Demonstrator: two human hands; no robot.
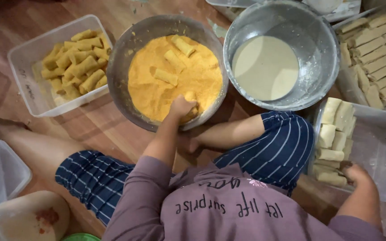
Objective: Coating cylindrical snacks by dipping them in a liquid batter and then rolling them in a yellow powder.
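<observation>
The left hand (180,107) is closed around a roll at six o'clock in the metal bowl of orange crumbs (126,49), while the right hand (358,175) grips a pale uncoated roll (331,178) in the clear tub (376,134) at four o'clock beside the batter bowl (322,44).
</observation>
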